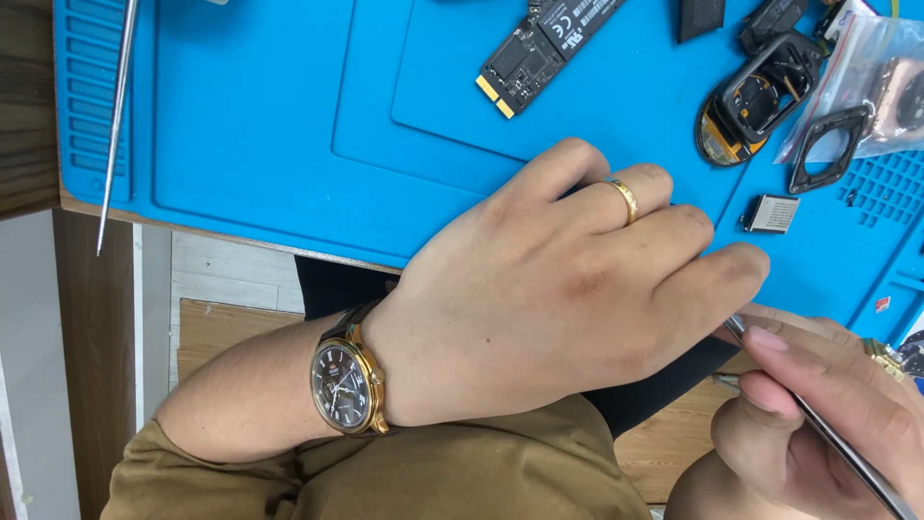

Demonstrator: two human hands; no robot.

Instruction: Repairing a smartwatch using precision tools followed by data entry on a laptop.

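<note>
My left hand [558, 299] lies knuckles up over the near edge of the blue silicone mat [269, 125], fingers curled; it wears a gold ring and a gold wristwatch [346, 385] with a dark dial. A dark sliver shows between two of its fingers, but what is under them is hidden. My right hand [818, 424] at the lower right grips slim metal tweezers [847, 457]. Their tip reaches up to my left index fingertip.
On the mat lie a narrow black circuit board [544, 48], an oval black-and-orange casing [751, 101], a black square frame [828, 144], a clear plastic bag [885, 87] and a small silver rectangular part [770, 214]. A long thin metal rod [117, 116] lies at the left edge.
</note>
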